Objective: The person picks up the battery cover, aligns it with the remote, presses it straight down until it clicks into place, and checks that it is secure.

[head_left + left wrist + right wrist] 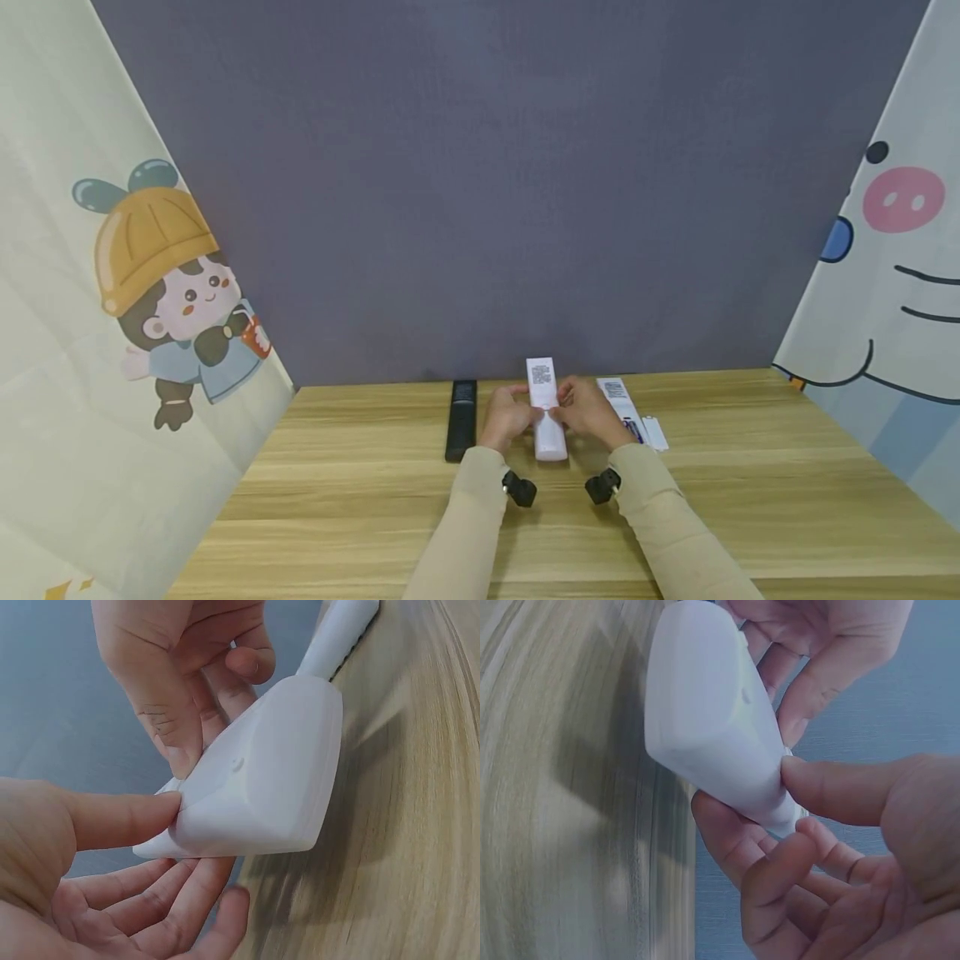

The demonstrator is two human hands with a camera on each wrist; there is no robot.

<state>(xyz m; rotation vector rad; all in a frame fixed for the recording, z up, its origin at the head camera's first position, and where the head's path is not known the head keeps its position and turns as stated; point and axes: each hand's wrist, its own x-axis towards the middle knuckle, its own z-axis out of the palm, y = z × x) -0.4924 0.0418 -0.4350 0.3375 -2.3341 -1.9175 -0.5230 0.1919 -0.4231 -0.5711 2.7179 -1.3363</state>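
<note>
Right of the black remote [461, 421], left hand [507, 416] and right hand [588, 410] pinch the white remote [551, 433] between thumbs and fingers, apparently working at its cover [225, 814]; even thumb pressure appears needed next.

I'm in a screened-off booth: wood-grain tabletop [337, 508] before me, plain dark backdrop [487, 183] behind it, cartoon-printed sheets [67, 350] on both sides. They hide the wider room, so I can't tell its kind.
</note>
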